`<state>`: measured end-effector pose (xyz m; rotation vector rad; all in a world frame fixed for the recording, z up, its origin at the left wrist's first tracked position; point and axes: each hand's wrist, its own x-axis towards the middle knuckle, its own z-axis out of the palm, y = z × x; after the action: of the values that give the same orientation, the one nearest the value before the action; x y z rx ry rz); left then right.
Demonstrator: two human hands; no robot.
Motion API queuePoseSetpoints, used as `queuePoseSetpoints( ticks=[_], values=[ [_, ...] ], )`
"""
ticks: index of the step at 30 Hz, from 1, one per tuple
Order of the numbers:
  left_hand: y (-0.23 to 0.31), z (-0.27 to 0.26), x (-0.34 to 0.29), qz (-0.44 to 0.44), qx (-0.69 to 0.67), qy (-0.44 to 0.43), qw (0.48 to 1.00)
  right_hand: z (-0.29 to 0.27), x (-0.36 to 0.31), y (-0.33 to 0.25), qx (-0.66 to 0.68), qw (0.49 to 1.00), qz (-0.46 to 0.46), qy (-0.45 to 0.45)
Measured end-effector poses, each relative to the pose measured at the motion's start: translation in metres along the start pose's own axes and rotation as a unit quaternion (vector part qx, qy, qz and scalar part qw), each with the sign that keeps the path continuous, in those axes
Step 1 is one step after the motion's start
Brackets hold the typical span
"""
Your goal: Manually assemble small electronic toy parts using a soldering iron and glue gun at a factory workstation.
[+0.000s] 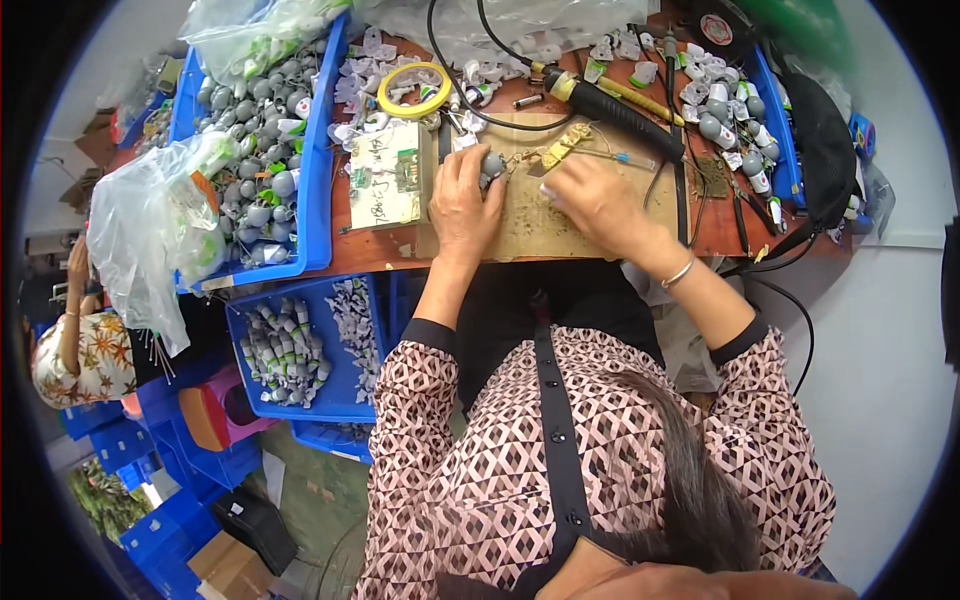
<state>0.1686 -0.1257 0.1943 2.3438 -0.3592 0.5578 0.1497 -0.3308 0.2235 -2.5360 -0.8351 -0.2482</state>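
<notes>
Grey ball at the left grip, wires toward the right

The grey ball (491,165) sits at the fingertip end of the left hand (462,205), above the brown work mat (520,225) that lies on the surface (365,250). The left grip is closed lightly about it, thumb on the near right side and fingers on the left, so the ball shows at the top of the hand. Being round, it offers no clear long axis of its own; thin wires (515,157) give it a direction instead, running out rightward, roughly crosswise to the left forearm.

The right hand (597,205) is the other side of that line: to the right of the ball and a little nearer the body, with a gap between the two hands. Its fingers are gathered and curled inward; whether they pinch something thin, I cannot tell. They lie just below a crumpled yellow piece (566,146), and contact there is unclear.

The left hand is plainly the nearer one to the ball, while the wire ends reach into the space between the hands. Farther off, beyond the right hand, a black-handled tool (622,115) lies slanting down to the right.
</notes>
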Motion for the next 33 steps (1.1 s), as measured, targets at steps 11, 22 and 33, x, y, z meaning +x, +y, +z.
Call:
queuePoseSetpoints(
  ticks=[11,22,33],
  values=[
    [-0.003,-0.012,-0.002,0.032,-0.017,-0.020,0.999,-0.026,0.033,0.003,0.165,0.977,0.085,0.102],
    [-0.006,-0.016,-0.012,0.040,-0.061,0.003,0.997,0.052,0.255,-0.028,0.092,0.991,-0.093,0.023],
    [-0.006,-0.003,-0.008,0.059,-0.081,-0.015,0.995,0.119,0.311,-0.034,-0.174,0.978,-0.115,-0.026]
  ],
)
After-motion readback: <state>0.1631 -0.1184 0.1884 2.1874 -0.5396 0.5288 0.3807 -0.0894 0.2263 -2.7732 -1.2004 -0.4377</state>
